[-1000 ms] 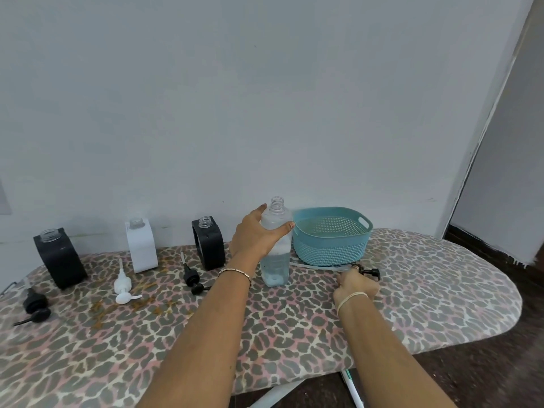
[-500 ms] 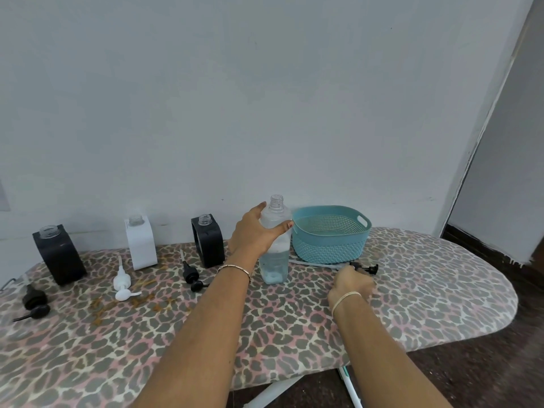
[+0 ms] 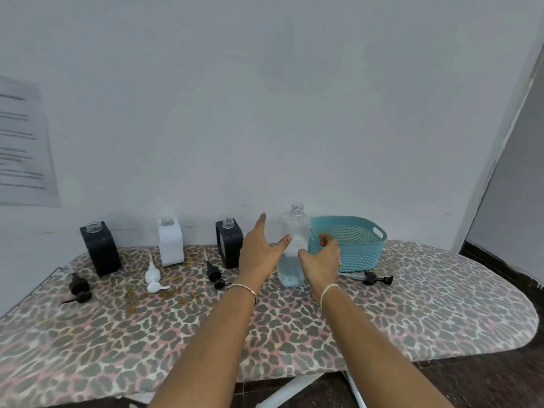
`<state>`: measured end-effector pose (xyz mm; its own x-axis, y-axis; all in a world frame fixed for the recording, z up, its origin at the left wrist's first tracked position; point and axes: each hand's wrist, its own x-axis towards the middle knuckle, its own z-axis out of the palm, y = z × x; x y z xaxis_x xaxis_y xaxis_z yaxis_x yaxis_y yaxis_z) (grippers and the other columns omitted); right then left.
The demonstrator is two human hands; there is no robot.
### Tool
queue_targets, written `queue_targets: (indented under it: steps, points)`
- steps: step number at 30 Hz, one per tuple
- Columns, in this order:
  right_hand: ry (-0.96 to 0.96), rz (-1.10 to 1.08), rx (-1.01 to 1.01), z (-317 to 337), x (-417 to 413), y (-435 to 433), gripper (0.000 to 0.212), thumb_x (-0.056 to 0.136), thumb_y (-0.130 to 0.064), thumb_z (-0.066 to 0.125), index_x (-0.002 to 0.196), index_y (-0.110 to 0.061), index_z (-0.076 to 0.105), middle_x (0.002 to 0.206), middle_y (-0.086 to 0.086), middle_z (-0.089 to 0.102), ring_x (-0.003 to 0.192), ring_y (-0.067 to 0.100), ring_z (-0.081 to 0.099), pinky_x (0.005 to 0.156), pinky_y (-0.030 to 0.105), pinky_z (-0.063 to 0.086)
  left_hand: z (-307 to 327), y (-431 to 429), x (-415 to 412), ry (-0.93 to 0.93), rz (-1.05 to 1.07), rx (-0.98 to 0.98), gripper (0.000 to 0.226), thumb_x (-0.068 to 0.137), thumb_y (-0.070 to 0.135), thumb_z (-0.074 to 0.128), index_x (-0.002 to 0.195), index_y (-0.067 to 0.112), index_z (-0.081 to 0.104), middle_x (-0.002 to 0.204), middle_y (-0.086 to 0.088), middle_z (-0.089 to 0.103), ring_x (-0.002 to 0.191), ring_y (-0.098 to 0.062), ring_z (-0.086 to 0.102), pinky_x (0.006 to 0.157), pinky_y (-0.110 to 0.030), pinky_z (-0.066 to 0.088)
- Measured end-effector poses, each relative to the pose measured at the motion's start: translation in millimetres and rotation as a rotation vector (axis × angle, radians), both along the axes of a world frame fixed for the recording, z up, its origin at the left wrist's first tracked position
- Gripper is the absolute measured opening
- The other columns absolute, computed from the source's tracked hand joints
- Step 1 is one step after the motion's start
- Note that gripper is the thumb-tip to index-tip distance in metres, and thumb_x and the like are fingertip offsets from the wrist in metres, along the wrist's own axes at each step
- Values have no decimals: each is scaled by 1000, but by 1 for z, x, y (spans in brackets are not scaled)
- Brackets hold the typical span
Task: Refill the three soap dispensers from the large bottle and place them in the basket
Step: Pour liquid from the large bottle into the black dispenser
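At the frame's centre the uncapped large bottle (image 3: 295, 231) stands upright on the leopard-print ironing board (image 3: 412, 313), just left of the teal basket (image 3: 362, 251). The left hand (image 3: 259, 254) is beside it with fingers (image 3: 260, 223) straight and spread, thumb tip at the bottle's side. The right hand (image 3: 322, 259) has loosely curled fingers in front of the basket and its thumb across the bottle's lower part; contact cannot be told. Three open dispensers (image 3: 170, 245) line the wall at left.

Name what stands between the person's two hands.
The large bottle, upright and uncapped, stands between the left hand and the right hand, as the head view shows.
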<state>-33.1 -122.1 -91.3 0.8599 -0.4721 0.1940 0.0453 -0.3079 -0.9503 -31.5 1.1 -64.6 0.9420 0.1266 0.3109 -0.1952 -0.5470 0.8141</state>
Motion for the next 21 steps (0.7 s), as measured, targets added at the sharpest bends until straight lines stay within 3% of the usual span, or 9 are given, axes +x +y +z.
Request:
queue_targets:
  steps: [2, 5, 8, 13, 16, 21]
  points:
    - [7, 3, -32, -2, -2, 8, 76, 69, -19, 75, 135, -9, 38, 131, 9, 44, 123, 26, 42, 103, 41, 37, -8, 16, -2, -38, 133, -46, 70, 83, 46, 68, 142, 23, 38, 136, -1, 53, 112, -19, 59, 96, -38, 49]
    - [-23, 23, -46, -8, 2, 17, 94, 64, -26, 83, 141, -9, 31, 137, 10, 42, 128, 28, 39, 107, 46, 36, -15, 41, 0, -67, 300, -26, 53, 85, 32, 68, 131, 16, 48, 126, -6, 55, 115, -24, 53, 97, -38, 47]
    - [-65, 37, -39, -13, 10, 22, 100, 61, -24, 87, 141, -9, 29, 134, 10, 44, 125, 28, 43, 106, 44, 37, -19, 57, 10, -13, 357, -17, 60, 83, 26, 70, 134, 13, 42, 132, -10, 47, 122, -26, 45, 101, -34, 40]
    - [-126, 24, 10, -15, 20, 28, 81, 60, -16, 87, 126, -13, 40, 106, -1, 48, 100, 21, 53, 83, 30, 43, -25, 63, 38, 102, 315, -29, 80, 75, 28, 77, 139, 8, 33, 137, -13, 43, 128, -27, 40, 108, -37, 37]
    - [-125, -3, 30, -18, 27, 33, 81, 62, -19, 86, 128, -12, 40, 106, -3, 47, 97, 17, 50, 82, 29, 41, -27, 60, 54, 168, 290, -13, 92, 73, 33, 79, 143, 3, 27, 142, -14, 40, 133, -29, 38, 109, -40, 36]
    - [-108, -63, 44, -22, 34, 38, 83, 61, -27, 87, 128, -16, 39, 115, 4, 55, 104, 22, 54, 87, 32, 43, -30, 60, 69, 236, 371, -61, 87, 71, 38, 80, 136, 7, 32, 132, -10, 51, 120, -29, 52, 92, -40, 50]
